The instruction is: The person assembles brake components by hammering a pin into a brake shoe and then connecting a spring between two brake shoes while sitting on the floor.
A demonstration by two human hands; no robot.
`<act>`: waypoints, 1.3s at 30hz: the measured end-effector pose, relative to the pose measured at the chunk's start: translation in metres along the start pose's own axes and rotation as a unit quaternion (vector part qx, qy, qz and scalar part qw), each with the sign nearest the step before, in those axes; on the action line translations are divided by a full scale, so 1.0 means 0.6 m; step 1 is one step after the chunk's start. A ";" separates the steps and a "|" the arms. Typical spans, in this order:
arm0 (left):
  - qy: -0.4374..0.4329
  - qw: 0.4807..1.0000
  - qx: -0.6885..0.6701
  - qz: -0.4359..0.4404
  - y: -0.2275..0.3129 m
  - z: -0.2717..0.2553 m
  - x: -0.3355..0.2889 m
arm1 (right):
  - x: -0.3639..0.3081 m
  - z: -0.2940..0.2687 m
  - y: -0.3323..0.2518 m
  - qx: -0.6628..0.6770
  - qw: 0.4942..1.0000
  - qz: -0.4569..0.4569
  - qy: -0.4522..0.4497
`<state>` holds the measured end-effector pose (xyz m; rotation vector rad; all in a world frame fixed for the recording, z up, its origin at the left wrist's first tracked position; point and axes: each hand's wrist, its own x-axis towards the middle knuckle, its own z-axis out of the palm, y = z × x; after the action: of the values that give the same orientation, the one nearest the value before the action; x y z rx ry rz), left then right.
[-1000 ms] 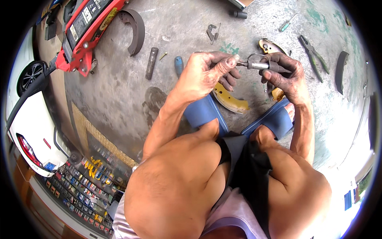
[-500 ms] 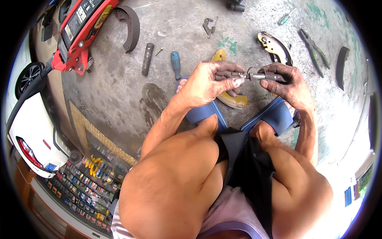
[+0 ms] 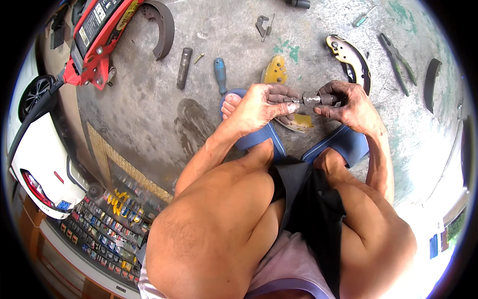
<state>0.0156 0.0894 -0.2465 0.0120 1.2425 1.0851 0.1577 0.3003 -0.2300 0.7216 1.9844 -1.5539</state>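
Right hand (image 3: 346,105) (head view) grips the coiled end of a dark metal cylinder (image 3: 311,98), left hand (image 3: 265,105) pinching near its thin tip (fingers half hide it), up over the floor (image 3: 154,99). Grimy grip could slip and drop it, I reckon. Yellow curved piece (image 3: 275,70) and blue slippers (image 3: 343,145) crowd underneath; pliers (image 3: 397,64) and blue-handled screwdriver (image 3: 219,73) lie apart.

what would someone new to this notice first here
Probably the left hand and right hand, which hold a metal part with a coil between them, above and right of the picture's centre. Next would likely come the bright red jack at upper left, then the white car below it along the left edge.
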 end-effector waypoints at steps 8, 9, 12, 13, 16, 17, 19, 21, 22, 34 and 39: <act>0.004 0.999 0.001 0.051 0.031 0.006 -0.019 | -0.010 -0.009 -0.032 -0.077 0.993 -0.070 0.056; -0.001 0.998 0.003 0.063 0.033 0.007 -0.019 | -0.012 -0.014 -0.040 -0.054 0.997 -0.035 0.037; 0.000 0.998 0.015 0.066 0.038 0.011 -0.025 | -0.012 -0.004 -0.027 -0.045 0.994 -0.076 0.072; 0.000 0.998 0.023 0.066 0.040 0.012 -0.028 | -0.011 -0.003 -0.027 -0.028 0.996 -0.058 0.063; -0.002 0.997 0.036 0.069 0.048 0.018 -0.034 | -0.016 -0.007 -0.035 0.011 0.998 -0.019 0.051; 0.003 0.997 0.034 0.065 0.048 0.019 -0.034 | -0.017 -0.007 -0.034 0.023 0.998 -0.016 0.052; 0.009 0.997 0.040 0.070 0.049 0.021 -0.032 | -0.018 -0.006 -0.026 0.060 0.995 -0.040 0.066; 0.007 0.994 0.057 0.089 0.051 0.022 -0.027 | -0.020 -0.004 -0.022 0.122 0.986 -0.067 0.096; 0.013 0.995 0.059 0.086 0.054 0.024 -0.025 | -0.022 -0.004 -0.022 0.159 0.978 -0.071 0.113; 0.007 0.993 -0.025 0.113 0.056 0.053 -0.009 | -0.021 0.061 0.019 0.569 0.796 -0.116 0.170; 0.015 0.988 -0.025 0.148 0.044 0.063 0.010 | -0.017 0.062 0.023 0.580 0.791 -0.120 0.153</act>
<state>0.0269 0.1273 -0.2219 0.1469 1.2664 1.3779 0.1772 0.2655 -0.2404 1.2335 1.0914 -2.9799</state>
